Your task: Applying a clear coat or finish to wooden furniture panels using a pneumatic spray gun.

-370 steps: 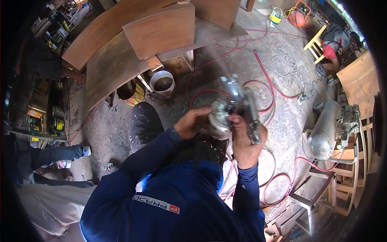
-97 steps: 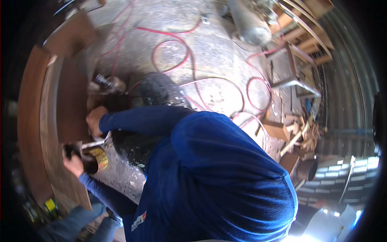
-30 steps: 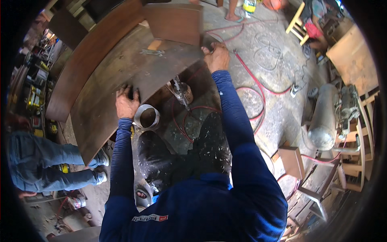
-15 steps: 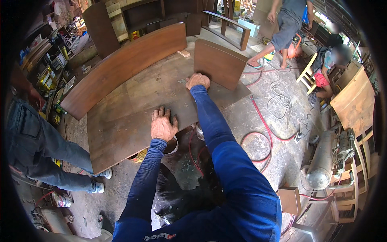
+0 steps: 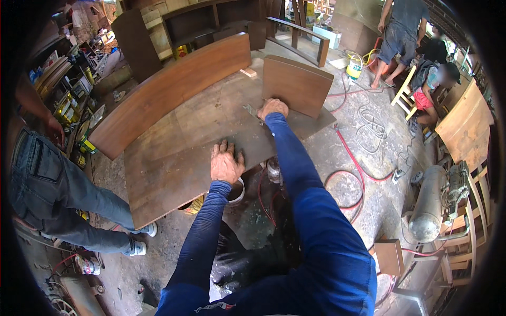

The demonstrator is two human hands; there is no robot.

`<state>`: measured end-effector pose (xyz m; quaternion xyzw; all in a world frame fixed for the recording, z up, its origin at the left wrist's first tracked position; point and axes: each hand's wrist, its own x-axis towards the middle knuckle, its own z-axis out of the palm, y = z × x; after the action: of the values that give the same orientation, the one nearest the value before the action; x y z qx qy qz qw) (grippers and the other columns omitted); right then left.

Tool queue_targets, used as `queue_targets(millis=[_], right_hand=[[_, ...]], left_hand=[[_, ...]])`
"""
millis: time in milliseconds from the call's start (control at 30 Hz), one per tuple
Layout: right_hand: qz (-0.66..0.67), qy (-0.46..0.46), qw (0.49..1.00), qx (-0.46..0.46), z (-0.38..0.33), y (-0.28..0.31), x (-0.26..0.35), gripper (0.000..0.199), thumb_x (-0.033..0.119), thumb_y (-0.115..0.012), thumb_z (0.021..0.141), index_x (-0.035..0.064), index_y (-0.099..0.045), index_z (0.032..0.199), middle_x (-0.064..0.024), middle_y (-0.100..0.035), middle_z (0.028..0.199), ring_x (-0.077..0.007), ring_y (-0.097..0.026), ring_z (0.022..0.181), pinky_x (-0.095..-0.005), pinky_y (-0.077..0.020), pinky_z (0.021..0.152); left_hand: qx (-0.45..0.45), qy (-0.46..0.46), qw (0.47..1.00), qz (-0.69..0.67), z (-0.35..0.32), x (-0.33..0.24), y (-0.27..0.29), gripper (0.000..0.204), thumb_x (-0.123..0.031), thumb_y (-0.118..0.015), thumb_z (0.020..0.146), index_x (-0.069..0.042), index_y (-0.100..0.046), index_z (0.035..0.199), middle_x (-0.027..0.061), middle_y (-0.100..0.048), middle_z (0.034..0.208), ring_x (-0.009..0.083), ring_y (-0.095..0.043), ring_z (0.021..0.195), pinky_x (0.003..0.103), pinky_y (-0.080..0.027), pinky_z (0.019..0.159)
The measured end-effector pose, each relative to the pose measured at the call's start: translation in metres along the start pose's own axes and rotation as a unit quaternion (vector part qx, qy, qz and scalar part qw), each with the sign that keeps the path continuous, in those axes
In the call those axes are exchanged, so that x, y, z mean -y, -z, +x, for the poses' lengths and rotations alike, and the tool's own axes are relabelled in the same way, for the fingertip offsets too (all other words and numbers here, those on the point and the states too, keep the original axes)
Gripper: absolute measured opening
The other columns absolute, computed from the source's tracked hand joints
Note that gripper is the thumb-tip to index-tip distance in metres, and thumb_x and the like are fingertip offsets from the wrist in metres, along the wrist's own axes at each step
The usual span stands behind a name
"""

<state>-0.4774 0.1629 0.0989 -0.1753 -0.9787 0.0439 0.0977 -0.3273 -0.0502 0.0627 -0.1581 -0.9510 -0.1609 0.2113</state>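
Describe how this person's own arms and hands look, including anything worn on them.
The left hand and right hand are bare, without gloves. The left sleeve and right sleeve reach the wrists: dark navy and finely wrinkled along the forearms, brighter blue higher up.

Scuffed grey floor (image 5: 321, 158), dark open cabinet (image 5: 191, 23) beyond, yellow chair (image 5: 404, 86) at right.
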Motion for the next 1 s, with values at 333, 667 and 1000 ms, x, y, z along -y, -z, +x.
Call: queue_targets(millis=[333, 667, 1000], right_hand=[[0.104, 0.076, 0.984, 0.124, -0.145, 0.045, -0.143, 0.060, 0.051, -0.082, 0.070, -0.0046, -0.075, 0.089, -0.0272, -0.072, 0.094, -0.0395, -0.071, 0.091, -0.0462, -0.0569, 0.085], [0.116, 0.032, 0.983, 0.138, -0.174, 0.021, -0.169, 0.066, 0.049, -0.084, 0.067, -0.0043, -0.073, 0.104, -0.0258, -0.071, 0.111, -0.0371, -0.068, 0.110, -0.0432, -0.0549, 0.094], [0.193, -0.067, 0.972, 0.115, -0.194, -0.001, -0.180, 0.047, 0.041, -0.080, 0.069, 0.0035, -0.077, 0.097, -0.0212, -0.073, 0.105, -0.0356, -0.069, 0.106, -0.0412, -0.0550, 0.092]], left_hand=[[0.009, -0.016, 1.000, 0.025, -0.006, -0.003, -0.007, 0.051, -0.033, -0.059, 0.090, 0.002, -0.065, 0.127, 0.0265, -0.056, 0.140, 0.0414, -0.049, 0.134, 0.047, -0.032, 0.118], [-0.014, -0.069, 0.995, 0.066, 0.000, -0.005, -0.005, 0.046, -0.029, -0.059, 0.090, 0.002, -0.069, 0.122, 0.0229, -0.062, 0.133, 0.0442, -0.052, 0.126, 0.047, -0.041, 0.111], [-0.004, -0.040, 0.998, 0.047, -0.003, -0.010, -0.001, 0.045, -0.030, -0.060, 0.089, -0.002, -0.069, 0.123, 0.0216, -0.061, 0.135, 0.0418, -0.053, 0.127, 0.047, -0.042, 0.110]])
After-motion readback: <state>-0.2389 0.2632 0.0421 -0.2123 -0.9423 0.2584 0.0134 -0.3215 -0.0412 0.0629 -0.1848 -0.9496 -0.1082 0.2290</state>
